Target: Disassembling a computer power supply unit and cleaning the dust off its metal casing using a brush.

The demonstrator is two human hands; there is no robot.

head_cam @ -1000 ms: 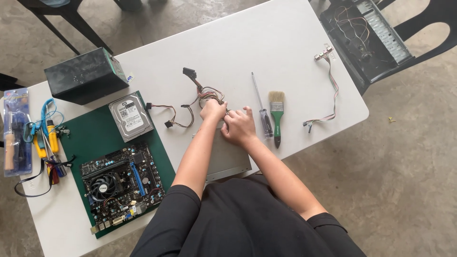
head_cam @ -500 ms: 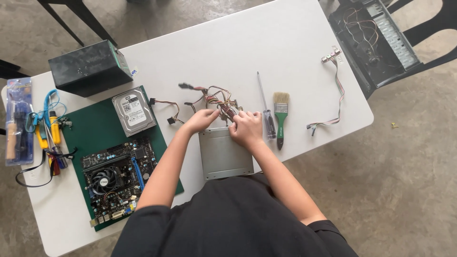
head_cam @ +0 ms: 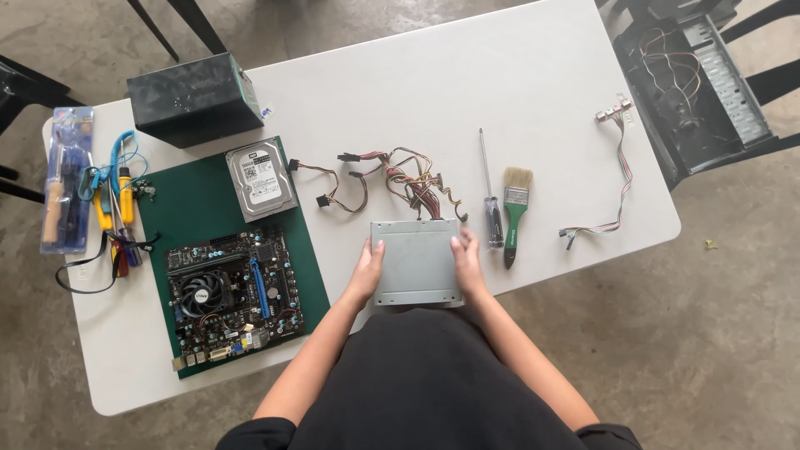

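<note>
Both hands are clamped on the same thing — a grey metal box [head_cam: 416, 262] sitting at the near edge of the worktop [head_cam: 533, 75], just below the middle of the frame. The left hand [head_cam: 367, 269] presses flat against the box's left wall, the right hand [head_cam: 467, 262] against its right wall, fingers pointing away from the body. The box lies between the palms, so neither hand is nearer; it looks close to square, a little deeper than wide, with its far end toward the top of the frame.

From that far end a bundle of coloured wires [head_cam: 400, 179] fans out up and to the left, ending in small black plugs.

Just right of the right hand lie a screwdriver [head_cam: 489, 196] and a green-handled paintbrush [head_cam: 514, 215], both lengthwise up the frame, close beside each other. Farther right, a thin striped cable [head_cam: 621, 179] trails toward the worktop's corner, and an open black computer case [head_cam: 692, 83] fills the upper right.

To the left, a green mat [head_cam: 179, 204] carries a silver hard drive [head_cam: 261, 180] with a white label and a dark circuit board [head_cam: 233, 292] with a round fan. Above them stands a black box [head_cam: 193, 98] — a small white sticker lies by its right end. At the far left edge sit a blue blister pack of tools [head_cam: 67, 187] and loose yellow-handled tools [head_cam: 117, 200].
</note>
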